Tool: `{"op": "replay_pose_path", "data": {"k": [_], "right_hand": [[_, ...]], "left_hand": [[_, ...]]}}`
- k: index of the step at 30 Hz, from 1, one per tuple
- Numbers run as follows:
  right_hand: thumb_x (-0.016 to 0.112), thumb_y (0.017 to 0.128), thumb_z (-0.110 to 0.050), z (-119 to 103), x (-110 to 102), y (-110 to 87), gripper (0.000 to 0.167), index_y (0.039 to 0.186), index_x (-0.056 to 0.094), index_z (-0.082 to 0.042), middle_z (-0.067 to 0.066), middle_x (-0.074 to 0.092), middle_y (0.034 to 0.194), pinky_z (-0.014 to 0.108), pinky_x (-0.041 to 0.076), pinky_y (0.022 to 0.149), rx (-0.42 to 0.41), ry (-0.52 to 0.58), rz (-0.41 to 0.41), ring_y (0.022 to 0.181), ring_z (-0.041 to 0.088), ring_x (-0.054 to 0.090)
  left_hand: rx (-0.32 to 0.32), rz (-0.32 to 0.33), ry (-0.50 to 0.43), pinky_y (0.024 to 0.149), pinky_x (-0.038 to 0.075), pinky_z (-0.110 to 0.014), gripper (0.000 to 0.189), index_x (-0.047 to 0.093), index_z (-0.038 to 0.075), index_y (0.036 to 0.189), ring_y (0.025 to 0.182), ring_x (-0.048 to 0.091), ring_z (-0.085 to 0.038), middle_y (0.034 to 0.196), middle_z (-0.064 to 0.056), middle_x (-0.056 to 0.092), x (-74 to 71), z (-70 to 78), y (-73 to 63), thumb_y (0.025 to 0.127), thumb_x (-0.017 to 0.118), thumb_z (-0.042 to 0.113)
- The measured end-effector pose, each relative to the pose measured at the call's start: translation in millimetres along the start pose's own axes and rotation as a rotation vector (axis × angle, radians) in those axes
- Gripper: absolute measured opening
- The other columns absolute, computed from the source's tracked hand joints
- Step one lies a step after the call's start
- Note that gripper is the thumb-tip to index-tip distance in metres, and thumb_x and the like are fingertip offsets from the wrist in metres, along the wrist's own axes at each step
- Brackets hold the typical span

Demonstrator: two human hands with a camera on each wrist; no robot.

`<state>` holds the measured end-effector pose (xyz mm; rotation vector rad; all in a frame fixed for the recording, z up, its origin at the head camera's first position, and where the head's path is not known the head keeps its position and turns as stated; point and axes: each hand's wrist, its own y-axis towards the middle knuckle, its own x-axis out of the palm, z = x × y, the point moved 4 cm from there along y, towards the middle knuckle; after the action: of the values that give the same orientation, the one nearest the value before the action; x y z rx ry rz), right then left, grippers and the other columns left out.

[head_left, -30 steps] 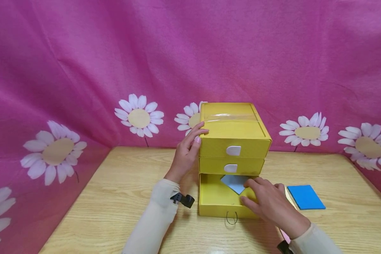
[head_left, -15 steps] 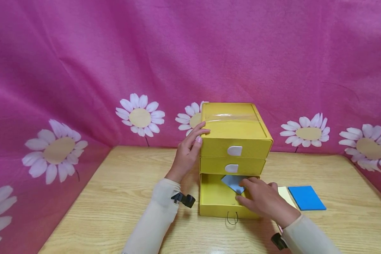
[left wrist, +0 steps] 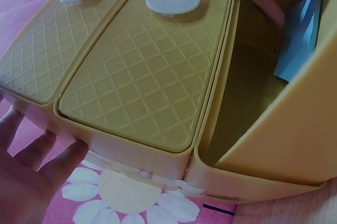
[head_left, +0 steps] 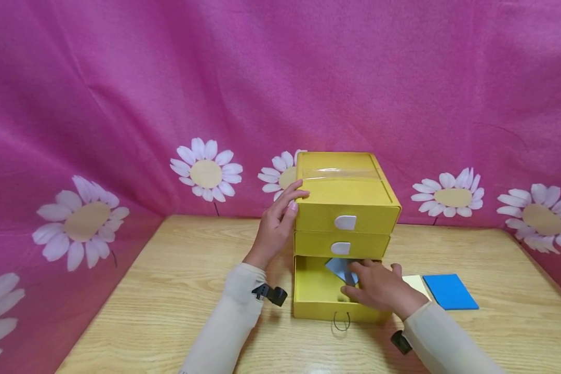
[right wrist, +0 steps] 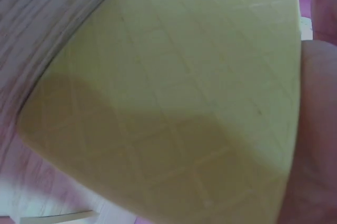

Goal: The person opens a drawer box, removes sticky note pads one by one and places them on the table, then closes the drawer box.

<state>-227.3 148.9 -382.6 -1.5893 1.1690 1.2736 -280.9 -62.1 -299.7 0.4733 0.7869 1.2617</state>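
A yellow drawer unit [head_left: 348, 179] stands on the table, its bottom drawer [head_left: 315, 291] pulled out. Inside that drawer lies a light blue square pad [head_left: 339, 268], like a sticky-note pad, turned cornerwise. My right hand [head_left: 378, 285] reaches over the drawer's right side, fingers spread, index fingertip over the pad and thumb near its front corner; part of the pad is hidden beneath. In the left wrist view, fingertips meet the edge of the pad [left wrist: 299, 37]. My left hand [head_left: 276, 228] rests its fingers against the unit's upper left edge. The drawer's front fills the right wrist view.
Right of the unit, a pale yellow pad [head_left: 417, 284] and a bright blue pad [head_left: 450, 292] lie on the wooden table [head_left: 177, 301]. The two upper drawers, with white pulls [head_left: 345, 222], are closed. A dark loop [head_left: 342, 321] hangs from the bottom drawer's front. Pink flowered cloth [head_left: 234, 93] hangs behind.
My right hand has shifted left, further over the light blue pad, covering more of it and uncovering the pale yellow pad on the table. My left hand stays against the unit.
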Motion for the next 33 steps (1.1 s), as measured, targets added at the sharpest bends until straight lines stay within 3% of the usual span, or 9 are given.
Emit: {"op": "replay_pose_path", "data": {"k": [4,8,12,17,24,33], "right_hand": [[0.062,0.088,-0.05,0.8,4.1,4.6,0.056,0.127,0.058,-0.01,0.015,0.059,0.123,0.059,0.034,0.076,0.003,-0.009,-0.042,0.108,0.034,0.057],[0.06,0.088,-0.052,1.1,8.2,8.2,0.06,0.131,0.056,-0.01,0.016,0.057,0.127,0.061,0.034,0.08,0.012,-0.029,-0.068,0.11,0.035,0.056],[0.062,0.087,-0.053,1.3,11.1,12.6,0.058,0.126,0.057,-0.01,0.008,0.06,0.11,0.054,0.034,0.075,0.018,-0.058,-0.077,0.098,0.029,0.056],[0.066,0.085,-0.049,1.2,12.5,16.8,0.046,0.109,0.057,-0.012,0.002,0.049,0.079,0.048,0.031,0.069,0.011,-0.084,-0.041,0.078,0.023,0.05],[0.068,0.084,-0.042,-0.2,12.5,19.8,0.042,0.107,0.056,-0.009,0.002,0.046,0.07,0.049,0.032,0.067,-0.022,-0.156,0.06,0.071,0.023,0.049],[0.066,0.086,-0.039,1.0,14.2,24.5,0.032,0.097,0.055,-0.011,0.001,0.044,0.064,0.048,0.028,0.07,-0.004,-0.18,0.035,0.067,0.021,0.044]], "left_hand": [[-0.005,0.004,0.008,0.112,0.032,-0.04,0.03,0.057,0.0,0.125,0.14,0.035,-0.025,0.148,-0.015,0.042,-0.7,-0.7,-1.3,0.101,0.04,0.004],[-0.005,0.012,0.01,0.112,0.032,-0.041,0.03,0.058,-0.001,0.125,0.14,0.035,-0.025,0.148,-0.015,0.043,-1.1,-1.7,-2.1,0.101,0.04,0.004],[-0.003,0.012,0.005,0.111,0.033,-0.041,0.03,0.058,-0.001,0.125,0.14,0.035,-0.025,0.147,-0.015,0.043,-0.1,-2.4,-2.4,0.101,0.041,0.003],[-0.007,0.001,0.001,0.109,0.036,-0.043,0.03,0.058,0.0,0.125,0.14,0.035,-0.024,0.148,-0.014,0.043,0.9,-2.3,-1.7,0.101,0.041,0.004],[-0.001,0.003,0.001,0.11,0.034,-0.041,0.03,0.057,-0.001,0.125,0.14,0.034,-0.024,0.148,-0.014,0.042,-0.2,-0.6,0.2,0.101,0.041,0.004],[0.006,0.004,0.005,0.111,0.033,-0.04,0.03,0.058,-0.001,0.125,0.14,0.035,-0.024,0.148,-0.015,0.043,-0.7,-0.2,0.6,0.101,0.041,0.004]]}}
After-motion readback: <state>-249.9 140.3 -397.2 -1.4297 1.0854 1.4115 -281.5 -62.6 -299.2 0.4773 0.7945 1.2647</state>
